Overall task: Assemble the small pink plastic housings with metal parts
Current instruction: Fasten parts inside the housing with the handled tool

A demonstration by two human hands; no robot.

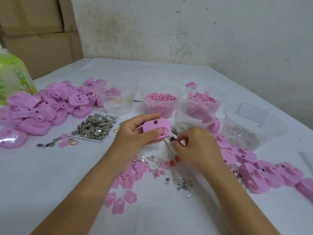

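Observation:
My left hand point(133, 133) grips a pink plastic housing point(156, 128) above the white table, thumb on its face beside a slotted recess. My right hand point(194, 145) sits just right of it with fingers curled, pinching a small dark part point(172, 138) at the housing's lower corner. Two thin metal rods with red tips point(170, 155) lie under that hand; whether it holds them is unclear. A white tray of small metal plates point(95, 127) stands to the left.
A heap of pink housings point(39, 111) lies at the left, and more housings point(264, 172) at the right. Clear tubs hold rings point(116, 99), pink pellets point(160, 100), pink pieces point(203, 98) and metal bits point(243, 134). Loose pink covers point(128, 180) and screws point(184, 185) lie near me.

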